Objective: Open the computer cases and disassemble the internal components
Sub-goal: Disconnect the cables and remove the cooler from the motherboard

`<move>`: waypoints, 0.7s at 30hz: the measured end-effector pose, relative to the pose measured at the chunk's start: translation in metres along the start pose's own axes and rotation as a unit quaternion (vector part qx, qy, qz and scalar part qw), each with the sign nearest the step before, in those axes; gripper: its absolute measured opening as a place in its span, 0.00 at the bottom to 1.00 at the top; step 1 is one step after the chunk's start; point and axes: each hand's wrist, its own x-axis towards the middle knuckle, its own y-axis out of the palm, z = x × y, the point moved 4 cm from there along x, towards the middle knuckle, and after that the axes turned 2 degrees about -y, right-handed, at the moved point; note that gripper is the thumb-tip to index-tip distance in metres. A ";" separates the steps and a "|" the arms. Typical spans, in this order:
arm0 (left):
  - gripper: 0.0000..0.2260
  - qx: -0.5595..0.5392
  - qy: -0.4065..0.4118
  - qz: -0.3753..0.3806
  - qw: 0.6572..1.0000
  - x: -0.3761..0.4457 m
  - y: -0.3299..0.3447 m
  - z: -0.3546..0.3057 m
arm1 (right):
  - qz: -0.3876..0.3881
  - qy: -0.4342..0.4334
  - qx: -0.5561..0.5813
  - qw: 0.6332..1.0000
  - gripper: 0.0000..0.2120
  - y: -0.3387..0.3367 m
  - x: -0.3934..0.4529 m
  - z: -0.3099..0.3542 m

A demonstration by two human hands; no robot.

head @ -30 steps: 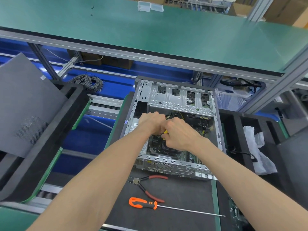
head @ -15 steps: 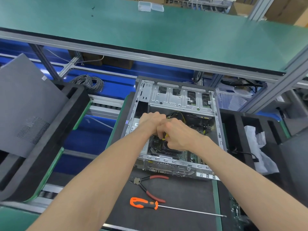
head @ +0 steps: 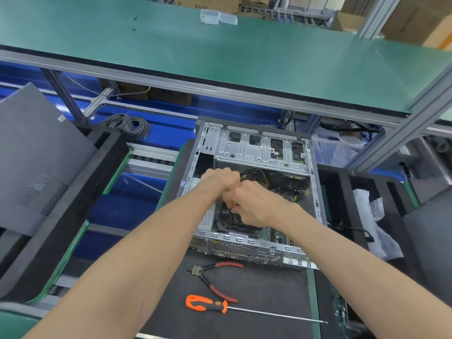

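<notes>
An open computer case (head: 259,148) lies on its side on a dark mat, its silver drive cage at the far end and the motherboard (head: 276,234) showing inside. Both hands are down in the case, close together. My left hand (head: 219,178) has its fingers curled over something among the yellow and black cables (head: 255,173). My right hand (head: 256,204) pinches a small yellow-tipped part just below the left. What the fingers hold is mostly hidden by the hands.
On the mat near me lie red-handled cutters (head: 215,277) and an orange-handled screwdriver (head: 220,307). A removed grey side panel (head: 36,155) leans at the left on black foam. A cable coil (head: 127,123) sits behind; white plastic bags (head: 374,216) are at right.
Both hands have stayed inside the case, with the right hand shifting slightly down and toward the left hand. The tools on the mat have not moved.
</notes>
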 end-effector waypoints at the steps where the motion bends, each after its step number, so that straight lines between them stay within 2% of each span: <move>1: 0.07 -0.007 -0.007 0.002 1.000 0.000 0.000 0.000 | 0.005 -0.011 -0.011 1.000 0.09 0.002 0.001 0.002; 5: 0.07 -0.024 -0.015 0.015 0.999 0.004 0.000 0.001 | 0.000 -0.020 -0.054 0.998 0.03 0.005 0.002 0.005; 7: 0.06 -0.038 -0.019 0.024 0.999 0.007 0.001 0.003 | -0.015 0.005 -0.058 0.998 0.08 0.004 0.002 0.003; 10: 0.08 -0.030 -0.017 0.017 0.999 0.009 0.003 0.003 | -0.009 0.027 -0.052 0.998 0.05 0.003 0.006 0.007; 12: 0.09 -0.016 -0.015 0.006 1.000 0.009 0.003 0.003 | -0.005 0.027 -0.047 0.998 0.08 0.001 0.009 0.011; 15: 0.06 -0.008 -0.010 0.002 1.000 0.008 0.004 0.003 | 0.006 -0.001 -0.066 0.998 0.12 0.000 0.009 0.015; 19: 0.06 -0.017 -0.008 0.004 1.000 0.005 0.003 0.003 | 0.041 -0.045 -0.084 0.995 0.06 -0.001 0.004 0.011; 21: 0.05 -0.025 -0.016 0.014 0.999 0.005 0.001 0.002 | 0.046 -0.048 -0.078 0.995 0.08 0.000 -0.001 0.004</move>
